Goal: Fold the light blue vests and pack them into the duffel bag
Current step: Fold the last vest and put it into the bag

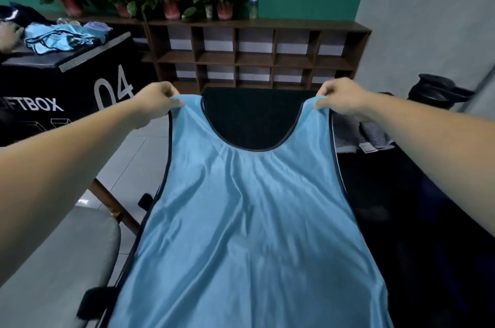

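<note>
Head view, left hand [154,101] and right hand [341,98], each grip clamped on a shoulder strap of the light blue vest [249,220]

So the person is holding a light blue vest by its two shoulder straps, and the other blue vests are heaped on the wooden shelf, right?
Not quite. In the head view the other blue vests lie heaped on the black box marked 04, not on the wooden shelf. The left hand and right hand do pinch the two shoulder straps of the light blue vest.
</note>
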Tool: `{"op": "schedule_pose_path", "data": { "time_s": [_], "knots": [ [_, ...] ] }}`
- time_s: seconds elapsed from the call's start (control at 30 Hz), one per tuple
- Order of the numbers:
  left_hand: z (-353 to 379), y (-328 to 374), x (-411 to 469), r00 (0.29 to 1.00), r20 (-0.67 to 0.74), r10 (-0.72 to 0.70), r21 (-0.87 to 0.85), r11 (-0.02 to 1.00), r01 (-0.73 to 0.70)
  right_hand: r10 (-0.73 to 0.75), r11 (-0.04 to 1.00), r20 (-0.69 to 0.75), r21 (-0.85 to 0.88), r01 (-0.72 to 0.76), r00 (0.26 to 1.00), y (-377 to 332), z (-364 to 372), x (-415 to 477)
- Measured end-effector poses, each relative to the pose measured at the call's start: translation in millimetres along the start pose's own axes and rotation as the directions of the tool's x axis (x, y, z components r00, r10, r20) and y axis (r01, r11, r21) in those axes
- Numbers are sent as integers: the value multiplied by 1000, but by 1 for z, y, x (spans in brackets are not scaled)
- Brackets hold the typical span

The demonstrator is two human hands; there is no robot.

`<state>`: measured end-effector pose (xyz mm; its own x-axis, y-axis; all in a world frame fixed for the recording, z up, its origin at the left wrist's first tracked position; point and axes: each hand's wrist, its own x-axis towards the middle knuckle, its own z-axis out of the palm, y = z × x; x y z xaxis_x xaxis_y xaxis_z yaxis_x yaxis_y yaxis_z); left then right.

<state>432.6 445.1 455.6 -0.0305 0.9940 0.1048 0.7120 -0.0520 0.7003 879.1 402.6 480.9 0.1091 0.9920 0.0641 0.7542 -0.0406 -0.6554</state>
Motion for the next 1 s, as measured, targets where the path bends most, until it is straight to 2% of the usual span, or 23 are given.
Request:
{"op": "schedule_pose_path", "data": {
  "time_s": [0.13, 0.43, 0.77, 0.93, 1.0],
  "knots": [
    [-30, 22, -19, 998, -28, 48, -145, 988, -52, -34, 993, -57, 109, 40, 998, -21, -23, -16],
    [-91, 65, -111, 987, 64, 145, -164, 977, -133, -118, 973, 57, 208, 104, 991, -54, -63, -98],
    [-119, 63, -252, 961, 196, 192, -80, 980, -180, -140, 981, 231, 167, 102, 963, -68, -74, -254],
    [-119, 55, -331, 941, 267, 206, -48, 979, -200, -200, 976, 271, 142, 166, 942, -61, -62, -327],
    [-119, 46, -359, 932, 295, 213, -54, 977, -206, -242, 970, 272, 65, 233, 931, -54, -55, -357]
  ]
}}
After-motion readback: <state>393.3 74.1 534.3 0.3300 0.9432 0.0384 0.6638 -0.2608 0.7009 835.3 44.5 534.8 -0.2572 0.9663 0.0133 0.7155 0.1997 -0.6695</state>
